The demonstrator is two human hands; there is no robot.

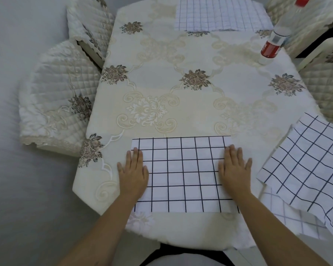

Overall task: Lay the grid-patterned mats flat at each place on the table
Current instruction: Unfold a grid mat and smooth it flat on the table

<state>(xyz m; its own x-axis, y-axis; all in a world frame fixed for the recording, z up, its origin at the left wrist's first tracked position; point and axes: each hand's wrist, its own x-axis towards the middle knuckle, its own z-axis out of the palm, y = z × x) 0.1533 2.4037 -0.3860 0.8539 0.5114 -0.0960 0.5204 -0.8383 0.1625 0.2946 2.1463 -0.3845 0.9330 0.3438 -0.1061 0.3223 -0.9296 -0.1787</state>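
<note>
A white mat with a black grid [183,175] lies flat at the near edge of the table [161,83]. My left hand [133,173] presses flat on its left edge, fingers straight. My right hand [235,169] presses flat on its right edge the same way. Another grid mat [304,166] lies crooked and rumpled at the near right, hanging over the table edge, with a further grid piece [288,215] under it. A third grid mat [221,14] lies at the far end of the table.
A clear plastic bottle with a red label and cap [277,39] stands at the far right of the cream embroidered tablecloth. Quilted chairs stand at the left [54,96], the far left [88,25] and the right [327,81].
</note>
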